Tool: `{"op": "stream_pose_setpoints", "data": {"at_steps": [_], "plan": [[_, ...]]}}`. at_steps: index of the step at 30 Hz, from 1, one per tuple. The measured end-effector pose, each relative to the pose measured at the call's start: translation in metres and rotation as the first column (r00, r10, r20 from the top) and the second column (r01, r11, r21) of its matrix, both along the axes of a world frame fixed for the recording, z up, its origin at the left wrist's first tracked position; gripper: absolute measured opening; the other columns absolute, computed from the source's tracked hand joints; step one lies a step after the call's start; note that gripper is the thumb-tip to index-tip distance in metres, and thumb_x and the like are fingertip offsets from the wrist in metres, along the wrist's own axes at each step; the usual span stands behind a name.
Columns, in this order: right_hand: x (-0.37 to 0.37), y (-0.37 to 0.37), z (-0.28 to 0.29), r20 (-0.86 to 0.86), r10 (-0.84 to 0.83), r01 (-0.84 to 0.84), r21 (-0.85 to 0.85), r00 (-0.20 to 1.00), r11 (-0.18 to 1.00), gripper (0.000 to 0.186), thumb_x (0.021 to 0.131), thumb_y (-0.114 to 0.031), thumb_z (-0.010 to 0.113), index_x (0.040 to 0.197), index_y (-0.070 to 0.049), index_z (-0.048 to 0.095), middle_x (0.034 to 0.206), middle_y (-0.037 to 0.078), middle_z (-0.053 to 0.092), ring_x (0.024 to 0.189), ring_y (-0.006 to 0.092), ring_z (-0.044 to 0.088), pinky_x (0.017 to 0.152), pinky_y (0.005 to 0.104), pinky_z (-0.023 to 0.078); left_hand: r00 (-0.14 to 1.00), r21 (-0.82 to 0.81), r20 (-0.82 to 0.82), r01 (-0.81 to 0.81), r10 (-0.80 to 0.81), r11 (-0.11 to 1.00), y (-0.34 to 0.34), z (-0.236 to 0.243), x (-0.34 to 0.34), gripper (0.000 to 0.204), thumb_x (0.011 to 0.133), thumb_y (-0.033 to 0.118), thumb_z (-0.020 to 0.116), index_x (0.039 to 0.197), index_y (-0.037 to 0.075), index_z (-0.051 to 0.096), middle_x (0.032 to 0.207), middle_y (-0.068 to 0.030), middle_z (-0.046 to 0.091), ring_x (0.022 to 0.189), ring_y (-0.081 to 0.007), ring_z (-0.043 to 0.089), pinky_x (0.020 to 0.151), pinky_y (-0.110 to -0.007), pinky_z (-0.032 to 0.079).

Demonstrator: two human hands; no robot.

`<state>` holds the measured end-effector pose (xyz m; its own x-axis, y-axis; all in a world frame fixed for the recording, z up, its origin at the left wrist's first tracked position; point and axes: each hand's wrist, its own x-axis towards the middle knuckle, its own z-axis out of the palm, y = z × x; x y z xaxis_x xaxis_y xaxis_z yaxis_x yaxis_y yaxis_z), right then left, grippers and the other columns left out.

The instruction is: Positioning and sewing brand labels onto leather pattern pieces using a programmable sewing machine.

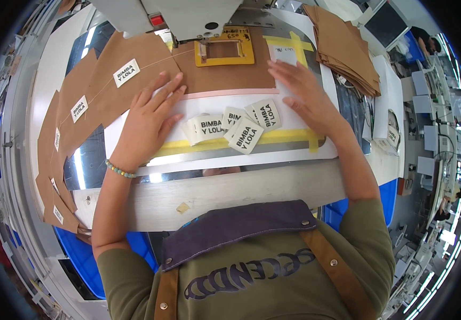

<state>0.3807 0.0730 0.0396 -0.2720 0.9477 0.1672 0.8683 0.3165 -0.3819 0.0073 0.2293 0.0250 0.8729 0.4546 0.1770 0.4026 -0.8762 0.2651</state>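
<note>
My left hand (150, 114) lies with its fingers stretched, the fingertips on a brown fabric panel (158, 56) near its edge. At the right end of another brown panel (188, 80), my right hand (310, 101) is open, fingers apart, beside a small white paper (285, 55) taped down with yellow tape. A yellow frame (225, 60) with a rectangular opening rests on this panel, under the sewing machine head (180, 18). Between my hands, several white labels with dark lettering (245, 136) lie loosely overlapped on the white work plate (161, 165).
Brown panels, each bearing a white label (126, 73), trail off to the left, linked by thread. A stack of brown panels (348, 50) sits at the back right. Blue bins (387, 202) stand below the table edge (241, 186). A dark screen (384, 25) is farther back.
</note>
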Motion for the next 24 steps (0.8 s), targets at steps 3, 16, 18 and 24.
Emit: {"op": "stream_pose_setpoints", "data": {"at_steps": [3,16,18,24], "plan": [[0.009,-0.004,0.001,0.016,-0.038,0.037,0.063,0.999,0.997,0.059,0.112,-0.041,0.053,0.159,-0.005,0.051,0.17,0.012,0.045,0.162,0.034,0.032,0.133,0.0567,0.02,0.996,0.02,0.086,-0.013,0.012,1.0,-0.002,0.0,0.001,0.058,0.098,0.016,0.072,0.155,0.008,0.059,0.169,-0.0045,0.05,0.16,-0.0327,0.038,0.128,-0.049,0.035],[0.005,-0.008,-0.013,0.199,0.024,-0.025,0.001,0.98,1.0,0.062,0.111,-0.052,0.052,0.161,-0.016,0.054,0.175,0.005,0.041,0.163,0.0333,0.03,0.136,0.0572,0.016,0.997,0.029,0.03,-0.07,0.069,0.997,-0.001,-0.002,0.003,0.058,0.097,0.015,0.073,0.153,0.009,0.061,0.167,-0.0047,0.053,0.158,-0.0351,0.041,0.13,-0.049,0.035],[0.004,-0.008,-0.011,0.196,0.032,-0.032,-0.003,0.98,0.999,0.062,0.111,-0.053,0.051,0.16,-0.016,0.056,0.174,0.005,0.042,0.163,0.033,0.03,0.136,0.0567,0.016,0.998,0.052,0.005,-0.069,0.069,0.996,0.0,-0.003,0.0,0.057,0.098,0.016,0.073,0.153,0.009,0.061,0.166,-0.0041,0.054,0.158,-0.0351,0.041,0.13,-0.048,0.035],[0.006,-0.009,-0.01,0.13,0.047,-0.046,-0.012,0.99,0.999,0.061,0.11,-0.051,0.054,0.158,-0.014,0.057,0.17,0.005,0.048,0.161,0.0314,0.034,0.135,0.0559,0.019,0.997,0.049,-0.008,-0.078,0.079,0.996,-0.001,-0.002,0.002,0.057,0.098,0.016,0.073,0.153,0.009,0.061,0.166,-0.0043,0.053,0.158,-0.0352,0.041,0.13,-0.048,0.035]]}}
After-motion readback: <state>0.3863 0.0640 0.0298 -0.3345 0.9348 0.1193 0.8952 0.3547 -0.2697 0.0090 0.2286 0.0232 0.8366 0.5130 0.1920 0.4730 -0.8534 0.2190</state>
